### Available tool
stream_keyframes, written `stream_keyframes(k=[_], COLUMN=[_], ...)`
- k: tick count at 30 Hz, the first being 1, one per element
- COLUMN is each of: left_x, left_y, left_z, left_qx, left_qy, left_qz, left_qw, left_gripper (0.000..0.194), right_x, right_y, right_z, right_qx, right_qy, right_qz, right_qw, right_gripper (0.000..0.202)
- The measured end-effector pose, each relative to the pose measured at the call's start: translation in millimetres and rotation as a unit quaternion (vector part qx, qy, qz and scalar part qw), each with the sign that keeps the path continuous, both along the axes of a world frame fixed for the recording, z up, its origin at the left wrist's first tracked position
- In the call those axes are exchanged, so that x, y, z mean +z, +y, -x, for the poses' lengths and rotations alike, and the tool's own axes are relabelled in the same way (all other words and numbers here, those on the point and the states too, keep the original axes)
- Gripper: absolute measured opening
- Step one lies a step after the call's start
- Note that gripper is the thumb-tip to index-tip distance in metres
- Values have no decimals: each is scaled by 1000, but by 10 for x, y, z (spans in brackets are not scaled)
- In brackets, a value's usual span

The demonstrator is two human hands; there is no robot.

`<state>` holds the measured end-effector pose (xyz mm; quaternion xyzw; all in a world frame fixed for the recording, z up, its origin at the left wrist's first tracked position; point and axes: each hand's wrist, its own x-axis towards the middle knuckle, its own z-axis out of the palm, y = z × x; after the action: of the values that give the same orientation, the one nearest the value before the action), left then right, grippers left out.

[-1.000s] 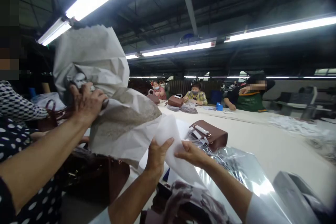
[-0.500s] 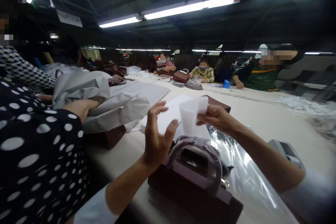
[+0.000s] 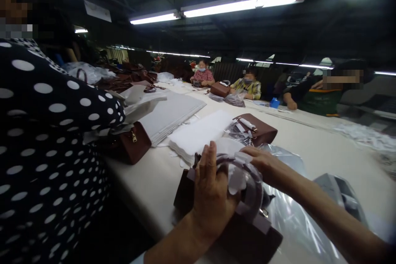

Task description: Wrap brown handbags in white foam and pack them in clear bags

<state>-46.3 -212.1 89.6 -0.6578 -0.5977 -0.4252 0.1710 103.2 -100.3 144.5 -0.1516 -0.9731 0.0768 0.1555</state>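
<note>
A dark brown handbag stands on the table right in front of me, its wrapped handles raised. My left hand is at the near side of the handles, fingers stretched upward, the thumb side reaching into the handle opening. Behind the handles, my right hand has its fingers bent over a thin white sheet; its fingertips are partly hidden. Part of a white piece shows between the handles. A stack of white sheets lies just beyond the bag.
Clear plastic and a grey device lie to the right. Another brown bag rests beyond. At left, a co-worker in a polka-dot top stands by a brown bag and grey sheets. Other people sit across the table.
The white sheet has come down from above the bag to its handles with my right hand. My left hand has moved right and onto the handles. The co-worker at left has leaned forward.
</note>
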Motion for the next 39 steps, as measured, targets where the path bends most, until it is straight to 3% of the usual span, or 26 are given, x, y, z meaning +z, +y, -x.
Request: stream_keyframes(k=[6,9,14,18,20,23,26,28,34,39], left_x=[21,-7,-106,-96,-57,5,43,56,38,17], left_y=[101,181,307,317,279,217,195,199,228,254], left_z=[-97,-85,-18,3,1,-26,-63,-74,-52,-55], left_qx=[36,67,54,52,32,17,5,-5,-44,-65], left_qy=[-15,-9,8,-20,-31,-69,-85,-85,-95,-112], left_qz=[-31,-20,-42,-28,-17,-8,4,8,-6,3], left_qw=[999,998,998,998,999,997,996,996,994,992], left_gripper=[32,23,23,18,14,12,9,2,3,6], right_x=[83,38,-58,-77,-79,-129,-269,-394,-623,-651], right_y=[-20,37,114,100,-13,-317,-659,-827,-939,-910], right_z=[52,37,31,25,-52,-252,-364,-319,-32,45], right_qx=[23,24,-10,-23,-54,-186,-260,-282,-365,-431], right_qy=[25,81,126,146,188,240,179,154,205,216], right_qz=[-35,10,50,101,137,202,228,213,165,149], right_qw=[999,996,991,984,971,931,921,923,893,864], right_gripper=[18,17,8,8,20,48,82,92,78,44])
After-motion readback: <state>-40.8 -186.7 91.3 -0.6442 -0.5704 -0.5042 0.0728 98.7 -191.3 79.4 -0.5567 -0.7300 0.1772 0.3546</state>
